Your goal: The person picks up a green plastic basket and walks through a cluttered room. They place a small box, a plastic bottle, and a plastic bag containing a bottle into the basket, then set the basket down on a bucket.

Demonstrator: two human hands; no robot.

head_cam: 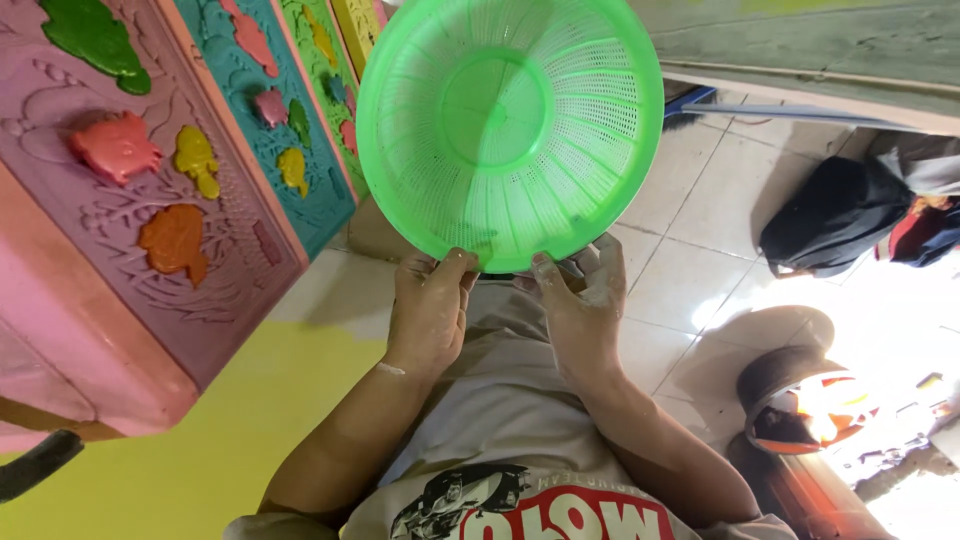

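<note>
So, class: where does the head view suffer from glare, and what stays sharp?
In the head view, glare washes out the tiled floor at lower right; the green basket held by the left hand and right hand stays sharp and evenly lit; edges look bent by the wide lens.

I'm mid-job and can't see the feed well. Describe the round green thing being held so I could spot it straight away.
Start at the pink, teal and green relief panels with raised fish shapes on the left; just right of them, above the tiled floor, is a bright green plastic colander. The left hand and right hand grip its lower rim. It is the only perforated, translucent bowl here.
</note>
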